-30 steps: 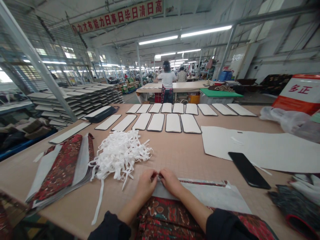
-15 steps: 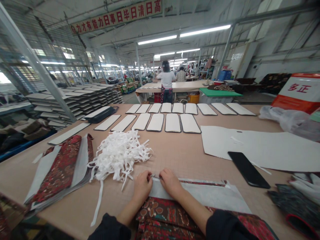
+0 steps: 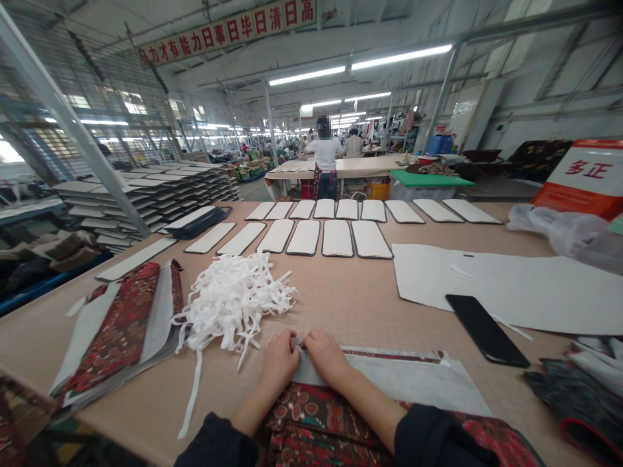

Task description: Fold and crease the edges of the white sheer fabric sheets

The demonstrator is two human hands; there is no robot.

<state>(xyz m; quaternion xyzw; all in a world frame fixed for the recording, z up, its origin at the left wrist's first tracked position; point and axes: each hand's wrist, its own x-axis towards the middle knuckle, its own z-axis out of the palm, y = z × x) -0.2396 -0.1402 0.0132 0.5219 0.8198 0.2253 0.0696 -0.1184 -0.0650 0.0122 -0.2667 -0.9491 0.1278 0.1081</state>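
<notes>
My left hand point(image 3: 281, 355) and my right hand point(image 3: 325, 355) are close together at the far left corner of a pale lining piece point(image 3: 409, 379). Both have their fingers pinched at its edge; the small bit between the fingertips is mostly hidden. The lining lies over a stack of dark red floral fabric point(image 3: 311, 425) in front of me, with a narrow floral strip along its far edge. Left of my hands is a loose heap of white tape strips point(image 3: 238, 295), one strip trailing toward the table's front.
Folded floral fabric pieces point(image 3: 121, 324) lie at the left. White panels with dark edges point(image 3: 338, 238) stand in rows farther back. To the right are a large white sheet point(image 3: 506, 285), a black phone-like slab point(image 3: 487, 329) and dark cloth point(image 3: 574, 395). A person point(image 3: 325, 155) stands beyond.
My hands have drawn slightly closer together at the lining's corner, the right one shifting a little left. Nothing else has visibly moved, apart from a slight shift of the view.
</notes>
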